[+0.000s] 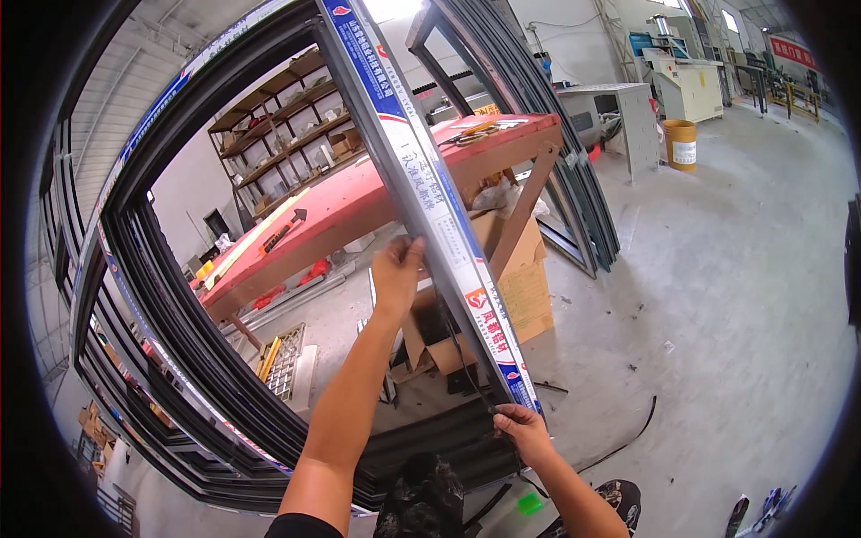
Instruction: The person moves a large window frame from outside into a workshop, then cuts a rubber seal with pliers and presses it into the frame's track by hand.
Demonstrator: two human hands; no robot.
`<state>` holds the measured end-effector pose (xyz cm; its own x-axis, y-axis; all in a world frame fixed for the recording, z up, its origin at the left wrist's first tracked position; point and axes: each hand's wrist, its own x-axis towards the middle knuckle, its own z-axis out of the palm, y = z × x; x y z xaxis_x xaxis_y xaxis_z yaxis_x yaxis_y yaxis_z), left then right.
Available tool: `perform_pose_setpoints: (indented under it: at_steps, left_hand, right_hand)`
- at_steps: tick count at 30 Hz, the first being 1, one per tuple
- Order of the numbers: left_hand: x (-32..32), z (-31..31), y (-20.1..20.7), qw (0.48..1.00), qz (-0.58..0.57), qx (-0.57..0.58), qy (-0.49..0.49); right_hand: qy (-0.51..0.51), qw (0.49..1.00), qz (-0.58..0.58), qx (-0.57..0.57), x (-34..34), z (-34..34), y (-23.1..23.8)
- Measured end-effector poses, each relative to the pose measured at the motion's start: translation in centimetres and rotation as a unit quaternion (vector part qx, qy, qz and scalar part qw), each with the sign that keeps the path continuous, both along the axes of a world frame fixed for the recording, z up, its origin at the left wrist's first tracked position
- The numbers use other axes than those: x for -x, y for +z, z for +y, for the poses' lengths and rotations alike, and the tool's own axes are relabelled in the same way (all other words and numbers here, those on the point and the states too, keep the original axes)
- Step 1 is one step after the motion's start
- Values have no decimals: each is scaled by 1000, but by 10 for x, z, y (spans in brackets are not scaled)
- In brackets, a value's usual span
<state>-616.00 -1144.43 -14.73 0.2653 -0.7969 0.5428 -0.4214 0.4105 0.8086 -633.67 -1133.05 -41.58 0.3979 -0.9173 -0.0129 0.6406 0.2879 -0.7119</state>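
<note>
In front of me stands a dark window frame, and its near upright profile (439, 211) is covered with blue, white and grey protective film. My left hand (395, 273) is closed against the profile's inner edge at mid height; its fingertips are pressed together and what they pinch is hidden. A thin black rubber strip (459, 345) hangs in a loose curve beside that edge. Lower down, my right hand (522, 429) pinches the strip between thumb and fingers by the profile's lower end. A length of similar black strip (639, 434) lies curved on the floor to the right.
Beyond the frame is a red-topped workbench (345, 202) with a hammer (285, 230) on it. Cardboard boxes (523, 291) stand under it. More frames (574, 179) lean behind. A yellow bucket (682, 146) stands farther off. Tools (771, 511) lie at the lower right.
</note>
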Motion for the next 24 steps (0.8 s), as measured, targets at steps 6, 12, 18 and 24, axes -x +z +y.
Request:
perform_pose_setpoints:
  at_steps: [6, 12, 18, 24]
  left_hand:
    - [3, -5, -9, 1000, -8, 15, 15]
    - [-3, -3, -30, 996, -70, 18, 51]
    - [11, 16, -40, 998, -11, -56, -9]
    - [6, 7, -46, 1000, 1, -24, 15]
  right_hand:
    - [-1, 999, -9, -35, 2, -6, -6]
    - [3, 999, 2, -40, 6, -5, -11]
    - [-53, 995, 66, 44, 8, -9, -12]
    - [-254, 923, 210, 200, 1, -5, 2]
